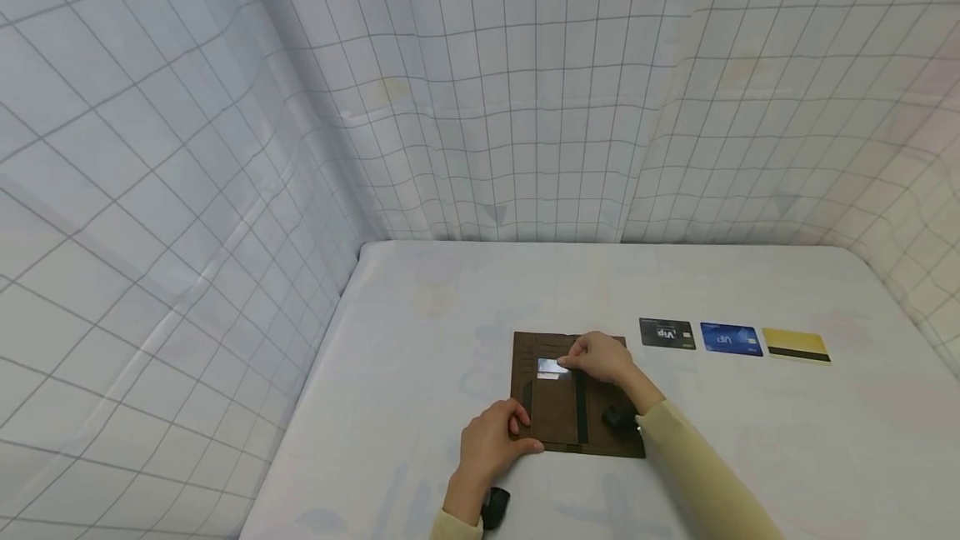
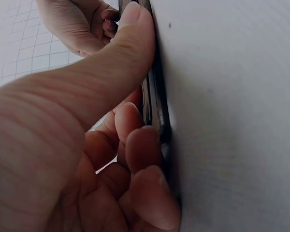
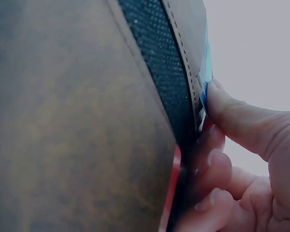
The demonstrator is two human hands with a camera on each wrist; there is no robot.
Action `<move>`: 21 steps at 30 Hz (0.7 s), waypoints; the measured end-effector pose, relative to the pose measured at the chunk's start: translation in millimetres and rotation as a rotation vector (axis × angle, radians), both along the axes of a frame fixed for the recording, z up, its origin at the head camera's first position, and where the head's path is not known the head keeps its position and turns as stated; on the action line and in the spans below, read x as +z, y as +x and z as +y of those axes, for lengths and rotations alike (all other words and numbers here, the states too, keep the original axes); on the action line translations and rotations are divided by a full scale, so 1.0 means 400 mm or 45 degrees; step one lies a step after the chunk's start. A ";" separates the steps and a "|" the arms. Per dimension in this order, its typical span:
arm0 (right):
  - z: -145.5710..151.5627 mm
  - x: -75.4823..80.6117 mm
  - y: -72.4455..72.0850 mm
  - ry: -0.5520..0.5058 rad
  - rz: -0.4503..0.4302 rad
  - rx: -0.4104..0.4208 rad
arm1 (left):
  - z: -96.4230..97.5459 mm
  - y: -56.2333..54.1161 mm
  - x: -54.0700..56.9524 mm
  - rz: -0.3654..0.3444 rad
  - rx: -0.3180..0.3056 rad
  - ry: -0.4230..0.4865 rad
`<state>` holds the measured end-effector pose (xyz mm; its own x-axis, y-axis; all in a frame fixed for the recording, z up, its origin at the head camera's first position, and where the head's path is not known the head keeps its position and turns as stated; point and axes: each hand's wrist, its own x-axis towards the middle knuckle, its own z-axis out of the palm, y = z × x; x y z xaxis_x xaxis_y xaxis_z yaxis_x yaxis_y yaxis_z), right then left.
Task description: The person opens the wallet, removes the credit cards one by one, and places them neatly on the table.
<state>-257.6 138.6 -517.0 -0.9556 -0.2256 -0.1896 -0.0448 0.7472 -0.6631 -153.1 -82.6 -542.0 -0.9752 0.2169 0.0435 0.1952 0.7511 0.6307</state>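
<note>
A brown leather wallet (image 1: 555, 415) lies spread flat on the table, with slots at its upper left and a dark band (image 3: 157, 63) down its middle. My right hand (image 1: 602, 357) pinches a shiny card (image 1: 550, 368) between thumb and fingers at the wallet's upper middle. In the right wrist view, only a thin blue edge of the card (image 3: 204, 99) shows by the thumb. My left hand (image 1: 491, 438) holds the wallet's lower left corner. Its thumb (image 2: 130, 43) presses the near edge, and its curled fingers lie against the left side.
Right of the wallet lie a black card (image 1: 667, 333), a blue card (image 1: 731, 338) and a yellow card (image 1: 797, 345) in a row. A red-edged piece (image 3: 171, 188) shows beside the wallet's band. White gridded curtains (image 1: 480, 107) surround the white table (image 1: 420, 298).
</note>
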 end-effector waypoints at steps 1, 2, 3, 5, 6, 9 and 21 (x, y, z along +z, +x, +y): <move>0.000 -0.001 -0.001 -0.002 -0.003 -0.002 | 0.000 0.000 0.000 0.000 0.001 -0.002; 0.001 -0.003 -0.002 -0.001 -0.009 -0.009 | -0.001 -0.001 0.000 -0.001 0.001 -0.004; 0.001 -0.004 -0.003 0.000 -0.013 -0.012 | -0.001 -0.001 0.000 -0.004 0.000 -0.006; 0.003 -0.009 -0.006 0.005 -0.021 -0.019 | -0.002 -0.001 0.000 -0.010 -0.002 -0.008; 0.004 -0.012 -0.007 0.009 -0.021 -0.019 | -0.002 -0.002 0.000 -0.012 -0.004 -0.005; 0.005 -0.020 -0.009 -0.001 -0.045 -0.029 | -0.002 -0.001 0.000 -0.018 -0.011 0.001; 0.004 -0.015 -0.009 -0.023 -0.028 -0.032 | -0.002 0.000 0.001 0.002 -0.011 0.012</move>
<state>-261.3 140.3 -523.1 -0.9567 -0.2050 -0.2066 -0.0114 0.7358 -0.6772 -153.2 -83.3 -541.6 -0.9733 0.2247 0.0468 0.2023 0.7434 0.6375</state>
